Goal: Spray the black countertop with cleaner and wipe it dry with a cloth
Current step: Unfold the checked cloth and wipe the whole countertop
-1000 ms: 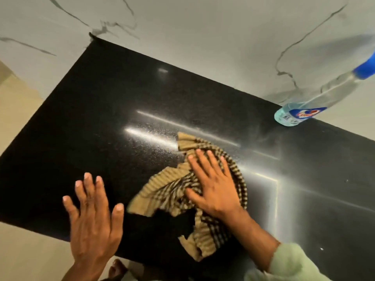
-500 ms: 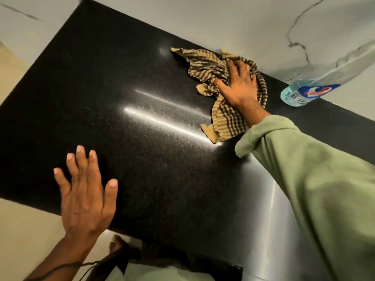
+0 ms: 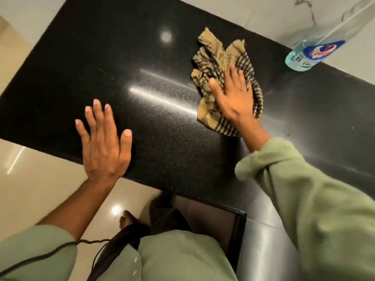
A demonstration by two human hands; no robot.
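We are pressing our right hand (image 3: 235, 96) flat, fingers extended, onto the crumpled striped cloth (image 3: 221, 78) lying on the far right part of the black worktop (image 3: 121, 67). Our left hand (image 3: 103, 142) is resting released, palm down, at the near edge. The cleaner bottle (image 3: 312, 53) is standing beyond the cloth, by the wall.

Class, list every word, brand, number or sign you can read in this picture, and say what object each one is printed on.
Spray bottle, blue and red label: a brand word starting "Col", the rest blurred.
Same label, lower strip: small print, seemingly upside down, too blurred to read.
Striped cloth, black countertop: no text.
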